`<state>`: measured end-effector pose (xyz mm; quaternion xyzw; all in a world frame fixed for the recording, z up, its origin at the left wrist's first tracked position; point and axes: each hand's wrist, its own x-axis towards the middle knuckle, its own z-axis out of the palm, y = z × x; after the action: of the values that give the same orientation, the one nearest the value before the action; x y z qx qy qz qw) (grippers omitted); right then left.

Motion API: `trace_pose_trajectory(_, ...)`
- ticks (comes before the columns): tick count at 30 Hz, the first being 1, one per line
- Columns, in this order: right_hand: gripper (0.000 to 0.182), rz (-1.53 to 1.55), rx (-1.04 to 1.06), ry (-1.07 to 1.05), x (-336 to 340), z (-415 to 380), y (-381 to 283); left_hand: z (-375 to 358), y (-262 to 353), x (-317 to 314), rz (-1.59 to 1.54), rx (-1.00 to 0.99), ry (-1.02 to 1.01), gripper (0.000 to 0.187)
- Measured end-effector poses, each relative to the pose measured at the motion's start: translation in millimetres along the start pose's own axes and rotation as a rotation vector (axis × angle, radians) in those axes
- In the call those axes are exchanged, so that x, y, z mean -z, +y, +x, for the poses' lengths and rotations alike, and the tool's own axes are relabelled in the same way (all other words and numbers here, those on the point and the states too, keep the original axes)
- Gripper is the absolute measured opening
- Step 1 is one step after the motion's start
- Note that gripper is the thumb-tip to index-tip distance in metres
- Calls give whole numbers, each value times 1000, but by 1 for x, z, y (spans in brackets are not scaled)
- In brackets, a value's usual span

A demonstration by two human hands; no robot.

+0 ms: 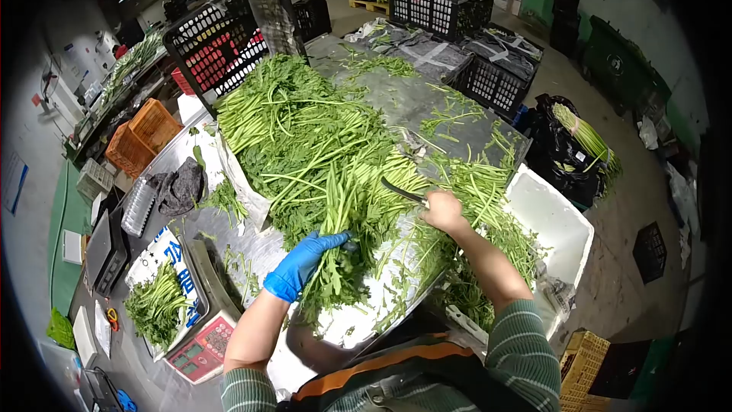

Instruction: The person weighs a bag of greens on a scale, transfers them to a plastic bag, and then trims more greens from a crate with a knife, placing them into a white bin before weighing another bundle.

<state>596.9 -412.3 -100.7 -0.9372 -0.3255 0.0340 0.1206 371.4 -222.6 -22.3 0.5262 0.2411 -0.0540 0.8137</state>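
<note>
My left hand (303,261), in a blue glove, is closed around a bunch of leafy greens (335,217) with long pale stems, held over the near edge of the metal table. My bare right hand (444,212) grips a knife (401,191) with a dark, slightly curved blade; its handle is hidden in the fist. The blade points left, over the stems beside the bunch. A large heap of the same greens (305,130) lies just beyond both hands. Loose leaves and stems (488,194) are scattered around my right hand.
At the right, a white foam box (560,214) holds trimmings below the table edge. A red scale (200,349) with greens on its pan stands at the left. An upright black crate (221,42) backs the heap. More crates (442,8) are stacked behind, and a black bag (564,149) sits right.
</note>
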Motion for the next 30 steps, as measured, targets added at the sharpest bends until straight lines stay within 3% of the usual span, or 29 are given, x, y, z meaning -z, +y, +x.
trace_pose_trajectory(1,36,-116,42,-89,-8,-2,7,-3,12,-7,-57,11,-31,32)
trace_pose_trajectory(4,30,-55,107,-58,-22,2,26,8,32,-21,38,-80,-29,32)
trace_pose_trajectory(6,27,354,10,5,5,-15,27,19,44,-27,134,-54,-23,25)
trace_pose_trajectory(7,23,450,-47,140,4,-19,35,29,46,-29,198,-64,-48,23)
trace_pose_trajectory(9,18,1036,-46,302,24,-41,39,38,55,-53,215,-42,-29,20)
trace_pose_trajectory(10,11,1185,-42,346,32,-51,36,49,55,-62,238,-24,-74,20)
trace_pose_trajectory(13,8,1069,-21,427,59,-82,24,90,55,-102,569,-65,-210,21)
trace_pose_trajectory(15,13,1257,-32,544,57,-90,33,122,48,-134,926,-286,-198,36)
trace_pose_trajectory(17,23,1164,-178,531,62,-105,49,155,35,-160,1366,-572,-227,41)
trace_pose_trajectory(19,32,980,-283,437,51,-116,70,196,3,-180,1664,-558,-243,32)
trace_pose_trajectory(20,32,910,-317,405,46,-119,74,211,-14,-188,1722,-452,-220,26)
trace_pose_trajectory(24,33,621,-383,311,25,-120,81,245,-59,-188,1728,-388,-182,22)
trace_pose_trajectory(26,34,572,-411,273,21,-111,78,246,-60,-189,1739,-377,-177,21)
trace_pose_trajectory(28,37,314,-467,46,5,-96,82,244,-56,-190,1734,-371,-173,21)
trace_pose_trajectory(30,37,312,-450,24,-3,-87,82,240,-49,-195,1764,-376,-229,22)
